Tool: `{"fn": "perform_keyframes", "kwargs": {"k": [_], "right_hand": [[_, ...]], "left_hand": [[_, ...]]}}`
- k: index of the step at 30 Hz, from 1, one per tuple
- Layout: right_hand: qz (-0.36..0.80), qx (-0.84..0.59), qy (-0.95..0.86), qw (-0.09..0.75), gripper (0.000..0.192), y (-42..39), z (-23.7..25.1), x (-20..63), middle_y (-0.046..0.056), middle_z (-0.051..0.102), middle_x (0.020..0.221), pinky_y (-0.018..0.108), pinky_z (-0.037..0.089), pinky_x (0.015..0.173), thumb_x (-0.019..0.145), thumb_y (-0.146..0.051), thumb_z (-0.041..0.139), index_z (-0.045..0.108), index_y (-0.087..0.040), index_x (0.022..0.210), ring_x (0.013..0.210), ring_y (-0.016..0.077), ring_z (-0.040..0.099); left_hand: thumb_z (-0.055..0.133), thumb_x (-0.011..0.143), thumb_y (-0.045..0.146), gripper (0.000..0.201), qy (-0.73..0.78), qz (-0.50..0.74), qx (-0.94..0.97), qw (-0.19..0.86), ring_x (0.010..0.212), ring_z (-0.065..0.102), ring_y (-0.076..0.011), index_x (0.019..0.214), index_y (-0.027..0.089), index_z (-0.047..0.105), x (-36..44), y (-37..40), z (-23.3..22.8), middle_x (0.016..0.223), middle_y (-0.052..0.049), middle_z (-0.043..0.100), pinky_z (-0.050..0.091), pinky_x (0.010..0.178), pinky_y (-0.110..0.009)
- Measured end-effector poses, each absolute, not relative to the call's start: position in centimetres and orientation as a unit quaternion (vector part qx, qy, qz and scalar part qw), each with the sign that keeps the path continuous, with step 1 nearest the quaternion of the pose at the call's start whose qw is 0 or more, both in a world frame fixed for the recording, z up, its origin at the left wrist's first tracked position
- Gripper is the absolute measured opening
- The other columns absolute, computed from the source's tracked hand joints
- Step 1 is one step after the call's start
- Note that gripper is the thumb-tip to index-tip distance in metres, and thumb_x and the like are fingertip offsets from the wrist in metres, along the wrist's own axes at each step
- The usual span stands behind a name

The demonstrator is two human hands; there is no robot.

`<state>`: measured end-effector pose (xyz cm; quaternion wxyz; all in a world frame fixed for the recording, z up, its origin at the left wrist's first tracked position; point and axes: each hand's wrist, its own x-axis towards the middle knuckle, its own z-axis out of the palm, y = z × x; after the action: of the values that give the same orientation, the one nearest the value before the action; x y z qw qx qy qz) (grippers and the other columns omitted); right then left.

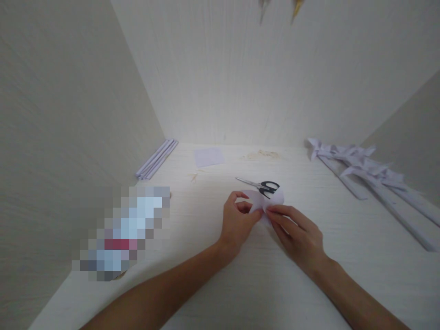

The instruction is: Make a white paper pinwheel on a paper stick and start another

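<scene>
Between my two hands, over the middle of the white table, is a small piece of pale lilac paper [256, 198] with curved, folded sides. My left hand [239, 221] grips its left and lower part, thumb towards the centre. The fingertips of my right hand [298, 231] pinch the paper at its lower middle, touching close to my left thumb. Just beyond the paper lie scissors [270, 185] with black handles, their blades pointing left; the paper hides part of one handle.
Rolled paper sticks [157, 159] lie at the back left, near a flat lilac paper sheet [208, 156]. Paper sticks with pinwheel-like folded tops [366, 165] are piled at the right. A blurred-out object [127, 233] lies at the left. Walls [223, 82] enclose the table's back and sides.
</scene>
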<state>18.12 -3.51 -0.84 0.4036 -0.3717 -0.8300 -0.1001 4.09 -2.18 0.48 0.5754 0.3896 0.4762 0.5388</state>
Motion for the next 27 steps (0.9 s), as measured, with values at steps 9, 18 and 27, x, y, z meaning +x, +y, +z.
{"fn": "perform_keyframes", "kwargs": {"k": [9, 18, 27], "right_hand": [[-0.105, -0.366, -0.831, 0.405, 0.018, -3.47, -0.88, 18.23, 0.008, 0.063, 0.088, 0.024, 0.052, 0.068, 0.076, -0.011, 0.051, 0.062, -0.017, 0.09, 0.077, 0.0166, 0.061], [-0.129, -0.367, -0.821, 0.418, 0.016, -3.87, -0.03, 17.89, 0.007, 0.06, 0.081, 0.025, 0.052, 0.06, 0.075, -0.01, 0.053, 0.061, -0.018, 0.086, 0.071, 0.0151, 0.059], [-0.126, -0.354, -0.807, 0.456, 0.027, -4.07, -0.3, 18.1, 0.009, 0.062, 0.089, 0.029, 0.052, 0.064, 0.072, -0.006, 0.056, 0.058, -0.019, 0.096, 0.081, 0.0185, 0.06]], "left_hand": [[0.064, 0.054, 0.014, 0.036, 0.481, 0.538, 0.379, 0.579, 0.046, 0.051, -0.0084, 0.081, 0.019, 0.041, 4.11, -2.18, 0.5, 0.052, 0.006, 0.057, 0.038, 0.049, -0.02], [0.065, 0.054, 0.016, 0.036, 0.475, 0.543, 0.378, 0.58, 0.045, 0.051, -0.0084, 0.082, 0.019, 0.042, 4.12, -2.14, 0.34, 0.054, 0.005, 0.058, 0.037, 0.046, -0.019], [0.066, 0.053, 0.017, 0.038, 0.468, 0.548, 0.371, 0.586, 0.046, 0.052, -0.009, 0.082, 0.018, 0.042, 4.13, -2.13, 0.27, 0.054, 0.005, 0.058, 0.039, 0.047, -0.019]]}}
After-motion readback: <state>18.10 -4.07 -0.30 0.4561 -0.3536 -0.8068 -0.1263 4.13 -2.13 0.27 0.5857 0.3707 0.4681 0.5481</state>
